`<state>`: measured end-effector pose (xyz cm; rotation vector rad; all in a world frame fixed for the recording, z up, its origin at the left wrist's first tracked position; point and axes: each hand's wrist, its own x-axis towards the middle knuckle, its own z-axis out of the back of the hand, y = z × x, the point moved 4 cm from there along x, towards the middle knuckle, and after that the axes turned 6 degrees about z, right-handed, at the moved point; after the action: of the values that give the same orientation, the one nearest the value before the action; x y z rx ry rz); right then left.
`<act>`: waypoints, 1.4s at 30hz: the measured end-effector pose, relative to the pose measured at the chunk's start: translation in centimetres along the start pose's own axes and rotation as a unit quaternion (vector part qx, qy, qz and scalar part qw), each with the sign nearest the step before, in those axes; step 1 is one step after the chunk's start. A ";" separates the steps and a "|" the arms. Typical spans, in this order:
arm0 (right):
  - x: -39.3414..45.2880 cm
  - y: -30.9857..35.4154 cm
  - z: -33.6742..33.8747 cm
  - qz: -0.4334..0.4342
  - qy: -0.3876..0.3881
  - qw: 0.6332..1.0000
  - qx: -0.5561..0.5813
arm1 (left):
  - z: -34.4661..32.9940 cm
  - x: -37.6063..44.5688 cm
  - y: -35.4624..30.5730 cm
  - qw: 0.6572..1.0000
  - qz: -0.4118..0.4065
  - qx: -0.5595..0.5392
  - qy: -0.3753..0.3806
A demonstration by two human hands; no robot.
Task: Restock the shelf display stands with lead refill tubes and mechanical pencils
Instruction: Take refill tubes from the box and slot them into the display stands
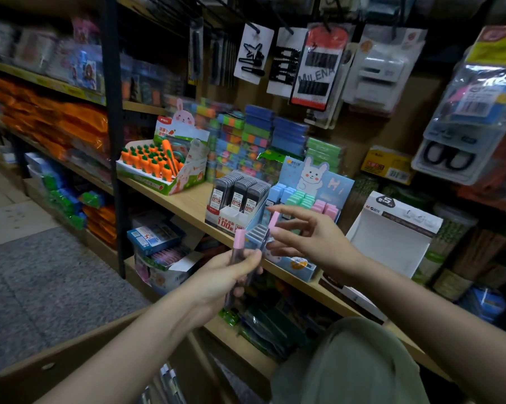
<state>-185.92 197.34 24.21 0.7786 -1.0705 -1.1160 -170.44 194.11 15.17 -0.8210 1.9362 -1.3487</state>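
Observation:
My left hand (227,275) grips a pink-capped lead refill tube (237,246) upright in front of the shelf. My right hand (307,237) pinches a second pink-capped tube (272,224) between thumb and fingers, just right of the first. Behind them stands the blue bunny display stand (315,182) holding blue, green and pink tubes, with several slots at its front. To its left sits a display box of dark lead refill tubes (240,193). A carrot-pencil display box (158,164) stands farther left on the same wooden shelf (187,202).
A white open display box (391,240) sits on the shelf to the right. A cardboard carton (71,357) with pens inside lies below my arms. Hanging packs of hair clips and staplers fill the wall above. Stacked colourful erasers stand behind the stands. Grey floor lies to the left.

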 end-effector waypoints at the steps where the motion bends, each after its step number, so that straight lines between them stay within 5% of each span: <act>1: -0.1 -0.1 0.0 0.004 -0.003 1.000 -0.001 | 0.1 0.1 0.1 1.000 -0.011 0.023 -0.018; 5: 0.0 0.1 0.7 0.049 -0.058 0.989 -0.129 | -0.2 0.4 0.1 0.995 -0.020 0.088 -0.039; 9: 0.9 1.7 4.0 0.058 -0.083 0.973 -0.208 | 0.0 0.6 0.0 0.997 0.029 -0.005 -0.072; 14: 1.2 2.8 9.5 0.080 -0.150 0.907 -0.386 | 1.1 0.9 0.3 0.992 0.069 -0.059 -0.083; 20: 1.1 -0.9 11.5 0.056 -0.201 0.892 -0.401 | 0.8 1.1 0.9 0.996 0.067 0.004 -0.057; 35: 2.1 -3.3 10.3 0.087 -0.159 0.892 -0.415 | 1.0 1.3 1.1 0.998 0.021 -0.021 -0.060; 42: 2.1 -4.1 10.2 0.087 -0.190 0.858 -0.470 | 1.6 2.3 1.9 0.997 0.015 -0.035 -0.061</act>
<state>-196.70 194.38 24.30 -0.3269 -0.7355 -1.4675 -170.90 191.97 12.55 -0.8825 1.9018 -1.1917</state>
